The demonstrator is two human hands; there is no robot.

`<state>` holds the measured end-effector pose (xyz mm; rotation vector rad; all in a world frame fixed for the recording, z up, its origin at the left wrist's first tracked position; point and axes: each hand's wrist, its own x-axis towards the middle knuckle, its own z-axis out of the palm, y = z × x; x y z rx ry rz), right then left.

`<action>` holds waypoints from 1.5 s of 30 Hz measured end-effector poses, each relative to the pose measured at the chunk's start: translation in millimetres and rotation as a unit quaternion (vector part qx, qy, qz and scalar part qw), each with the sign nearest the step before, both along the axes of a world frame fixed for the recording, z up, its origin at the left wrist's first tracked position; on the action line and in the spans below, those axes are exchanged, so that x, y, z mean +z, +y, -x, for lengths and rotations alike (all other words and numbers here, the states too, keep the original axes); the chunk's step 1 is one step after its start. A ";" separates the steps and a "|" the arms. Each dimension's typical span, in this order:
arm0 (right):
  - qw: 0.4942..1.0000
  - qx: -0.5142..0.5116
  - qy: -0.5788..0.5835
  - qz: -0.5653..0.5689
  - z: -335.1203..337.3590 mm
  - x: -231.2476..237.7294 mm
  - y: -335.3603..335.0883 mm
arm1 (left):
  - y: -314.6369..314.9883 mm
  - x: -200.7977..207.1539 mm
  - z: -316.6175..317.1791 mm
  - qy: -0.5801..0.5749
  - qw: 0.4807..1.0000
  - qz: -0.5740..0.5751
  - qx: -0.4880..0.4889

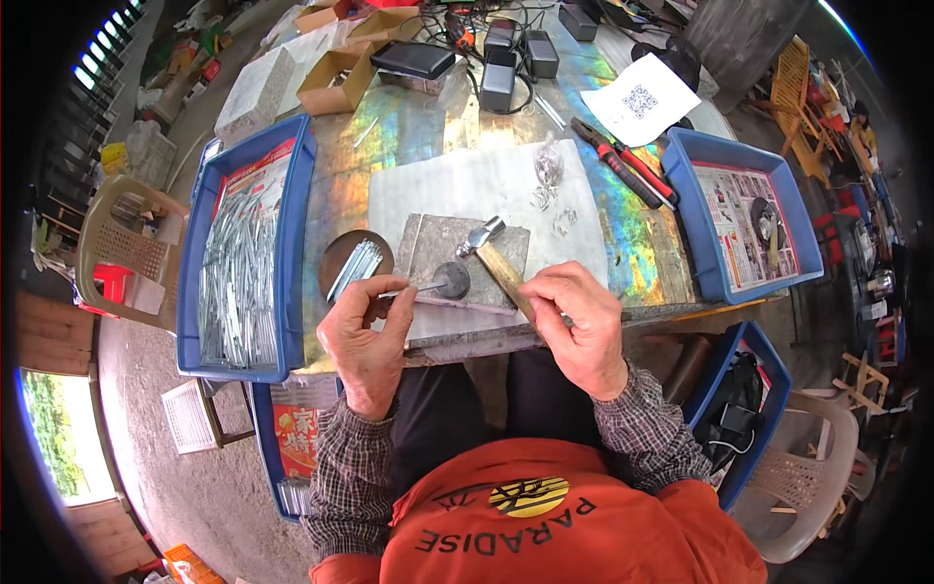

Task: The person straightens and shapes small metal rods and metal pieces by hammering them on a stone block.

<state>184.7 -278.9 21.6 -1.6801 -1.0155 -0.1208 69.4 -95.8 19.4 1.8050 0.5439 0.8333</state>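
Between thumb and fingers, my left hand [365,341] pinches a thin metal rod [428,287]. The rod's far end rests at a dark round block [453,278] on a grey stone slab [428,241]. My right hand [581,326] is closed around the wooden handle of a hammer [503,277]. Its metal head lies over the slab, right of and beyond the round block. Close to my left fingers, a round brown dish [333,255] holds a bundle of silvery metal strips [359,268]. White sheeting [394,195] lies beneath the slab.
A blue tray [299,195] of metal rods stands left; another blue tray [693,209] lined with newspaper stands right. Long-handled red-and-black pliers [628,167], a clear plastic bag [548,165], cardboard boxes [336,88] and black devices [498,78] with cables lie further back.
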 end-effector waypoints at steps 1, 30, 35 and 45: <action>1.000 -0.001 0.003 0.003 -0.2 0.2 -0.7 | -0.1 5.4 0.3 0.016 0.998 -0.055 0.016; 0.994 0.026 0.045 0.098 -18.2 -0.7 31.9 | 16.6 -27.0 -22.0 0.027 0.986 -0.144 -0.077; 0.994 0.023 0.051 0.091 -12.6 -3.9 28.7 | 13.2 -25.3 -19.9 0.025 0.990 -0.122 -0.059; 0.996 0.030 0.035 0.078 5.6 4.3 25.1 | -6.6 -15.9 -17.7 -0.060 0.922 0.363 -0.119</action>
